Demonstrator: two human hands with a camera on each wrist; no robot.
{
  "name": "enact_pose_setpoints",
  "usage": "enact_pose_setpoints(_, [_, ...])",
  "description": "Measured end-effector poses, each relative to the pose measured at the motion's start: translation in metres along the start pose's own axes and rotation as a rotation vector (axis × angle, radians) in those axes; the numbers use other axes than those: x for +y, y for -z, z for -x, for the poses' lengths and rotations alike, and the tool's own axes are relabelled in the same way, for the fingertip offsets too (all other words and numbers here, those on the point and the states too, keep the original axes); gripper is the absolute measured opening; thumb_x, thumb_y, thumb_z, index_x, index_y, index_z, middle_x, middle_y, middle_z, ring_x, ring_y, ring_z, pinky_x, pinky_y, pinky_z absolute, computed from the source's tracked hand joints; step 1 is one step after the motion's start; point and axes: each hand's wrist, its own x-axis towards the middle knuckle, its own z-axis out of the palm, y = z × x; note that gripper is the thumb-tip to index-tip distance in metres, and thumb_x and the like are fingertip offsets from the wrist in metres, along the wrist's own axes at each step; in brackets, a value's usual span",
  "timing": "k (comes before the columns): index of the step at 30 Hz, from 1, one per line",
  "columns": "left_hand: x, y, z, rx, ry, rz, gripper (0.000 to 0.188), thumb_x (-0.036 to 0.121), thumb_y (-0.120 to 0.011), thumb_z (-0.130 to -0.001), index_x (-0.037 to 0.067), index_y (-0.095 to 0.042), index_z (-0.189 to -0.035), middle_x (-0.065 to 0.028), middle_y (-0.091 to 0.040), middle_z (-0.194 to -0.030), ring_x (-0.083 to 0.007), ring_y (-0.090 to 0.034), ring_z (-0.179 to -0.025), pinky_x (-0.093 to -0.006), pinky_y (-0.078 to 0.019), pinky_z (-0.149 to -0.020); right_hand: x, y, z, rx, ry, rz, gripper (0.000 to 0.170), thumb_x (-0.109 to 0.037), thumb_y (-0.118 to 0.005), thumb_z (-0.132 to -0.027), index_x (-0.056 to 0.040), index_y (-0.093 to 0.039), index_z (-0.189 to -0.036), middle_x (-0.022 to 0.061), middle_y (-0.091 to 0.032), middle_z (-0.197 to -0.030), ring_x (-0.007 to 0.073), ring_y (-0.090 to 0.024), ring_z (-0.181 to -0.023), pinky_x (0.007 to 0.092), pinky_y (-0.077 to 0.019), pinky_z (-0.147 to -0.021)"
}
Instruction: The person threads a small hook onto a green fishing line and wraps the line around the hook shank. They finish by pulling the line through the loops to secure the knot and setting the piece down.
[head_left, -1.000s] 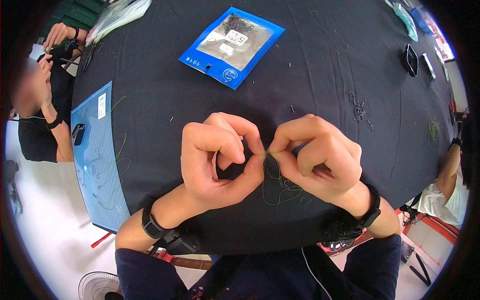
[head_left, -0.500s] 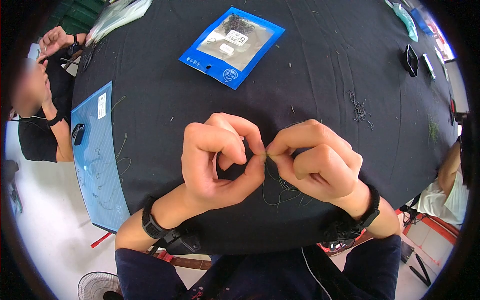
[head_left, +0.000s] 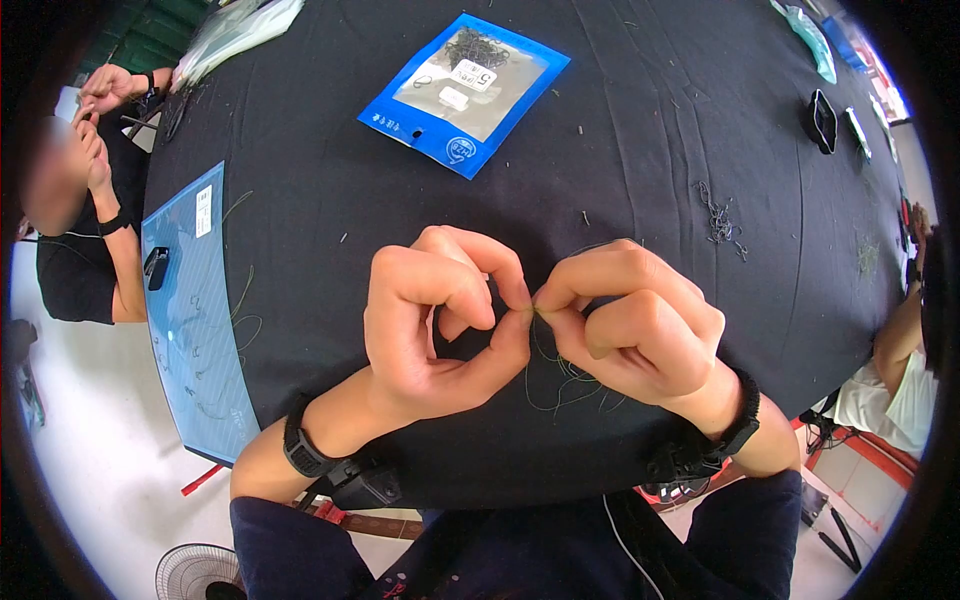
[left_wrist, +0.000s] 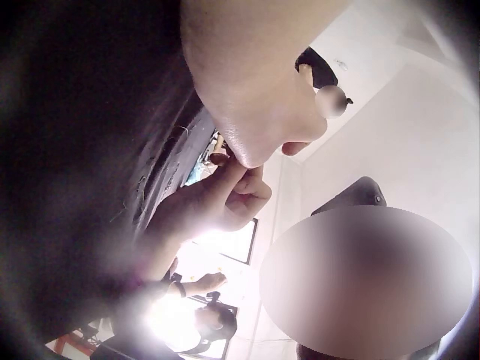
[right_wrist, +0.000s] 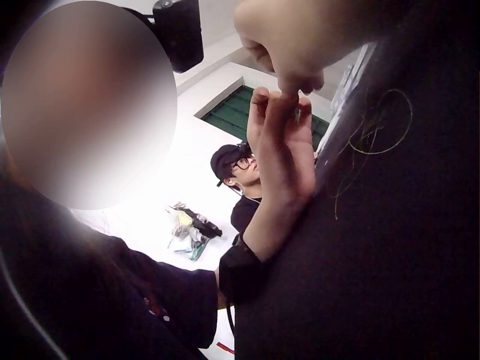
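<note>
In the head view the left hand (head_left: 430,325) and the right hand (head_left: 640,320) meet fingertip to fingertip over the black cloth. Each one pinches a thin green line (head_left: 536,308) between thumb and forefinger, the other fingers curled. Loose loops of the line (head_left: 560,392) hang below the fingertips, over the cloth. In the right wrist view a loop of green line (right_wrist: 411,124) shows against the dark cloth, beside the touching hands. Whatever else lies between the fingertips is hidden.
A blue-edged packet (head_left: 480,155) lies beyond the hands. Dark hooks (head_left: 722,222) are heaped at the right. A blue sheet (head_left: 205,330) with a black clipper (head_left: 156,268) lies at the left. Another person's arm (head_left: 125,265) shows at the far left.
The right hand has shifted slightly, its curled fingers a little closer in, while the left hand has hardly moved. At the far left the other person's hands have moved.
</note>
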Motion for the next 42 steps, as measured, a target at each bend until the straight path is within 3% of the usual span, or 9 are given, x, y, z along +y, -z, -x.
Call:
enact_pose_setpoints(9, [-0.0002, 0.0012, -0.0021, -0.03, -0.018, -0.006, 0.039, -0.017, -0.067, -0.065, 0.008, -0.045, -0.085, -0.0019, -0.042, -0.069, -0.0172, -0.062, -0.076, -0.0221, -0.0381, -0.057, -0.0036, 0.0011, -0.0017, -0.001, -0.052, -0.006, 0.022, 0.006, -0.069, -0.062, -0.0012, -0.05, -0.068, 0.0113, -0.06, -0.08, 0.02, -0.06, -0.064, 0.0278, -0.0507, -0.055])
enact_pose_setpoints(12, [0.0019, 0.0071, -0.0026, -0.161, -0.03, -0.103, 0.047, -0.017, -0.063, -0.066, 0.01, -0.036, -0.094, -0.0036, -0.041, -0.078, -0.0198, -0.058, -0.073, -0.027, -0.0454, -0.063, -0.0026, 0.0008, -0.0012, 0.009, -0.044, 0.009, 0.021, 0.007, -0.069, -0.062, -0.0012, -0.05, -0.068, 0.0111, -0.06, -0.08, 0.0196, -0.06, -0.063, 0.0277, -0.0506, -0.054])
enact_pose_setpoints(42, [0.002, 0.006, -0.0014, -0.146, -0.029, -0.136, 0.047, -0.017, -0.063, -0.066, 0.01, -0.035, -0.093, -0.0032, -0.041, -0.076, -0.02, -0.058, -0.073, -0.0271, -0.0454, -0.062, -0.0007, 0.0012, -0.0006, -0.01, -0.008, 0.018, 0.023, 0.007, -0.069, -0.059, -0.0014, -0.05, -0.068, 0.0112, -0.059, -0.08, 0.02, -0.059, -0.063, 0.0279, -0.0502, -0.054])
